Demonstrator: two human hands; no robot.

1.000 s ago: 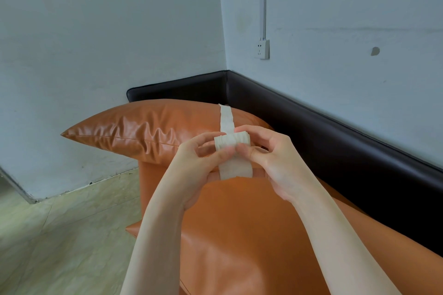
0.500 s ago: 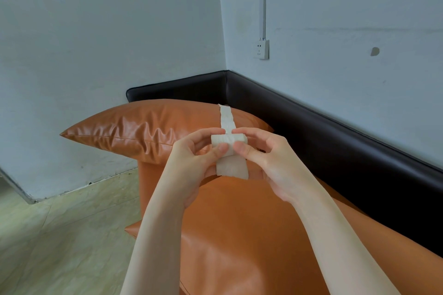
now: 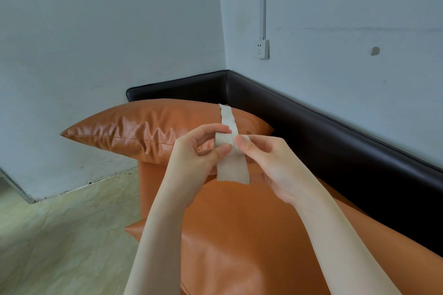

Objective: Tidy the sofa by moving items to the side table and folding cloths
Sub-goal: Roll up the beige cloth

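A: What differs from half a second ago?

B: Not much. The left hand (image 3: 199, 151) and the right hand (image 3: 268, 163) hold almost the same place above the sofa. The rolled part of the narrow, off-white strip of crinkled cloth (image 3: 231, 163) looked like a squarer block then; now it reads as a soft, wrinkled wad pinched between the fingertips. The flat tail hanging below it looks a little longer and wider than before.

A: How are the hands set?

B: Both are closed narrowly on the strip. The left thumb and forefinger grip the wad from its left side, the right thumb and forefinger from its right, so the fingertips nearly meet across it. The other fingers curl loosely underneath.

A: And where does the strip run?

B: Upward from the wad it lies as a thin ribbon over the shiny orange leather pillow (image 3: 148, 127) and ends near the pillow's far edge. Downward it hangs free, with its lower edge cut slightly slanted, just above the smooth orange leather seat cushion (image 3: 239, 235).

A: Textures?

B: The pillow is glossy and puckered along its seam, coming to a point at the left. The seat is smoother, with broad, soft highlights. Behind them runs the padded black leather sofa back (image 3: 323, 132), set into the corner of pale, matt walls. A white wall socket (image 3: 261, 48) sits above it, and pale greenish stone tiles (image 3: 60, 235) cover the floor.
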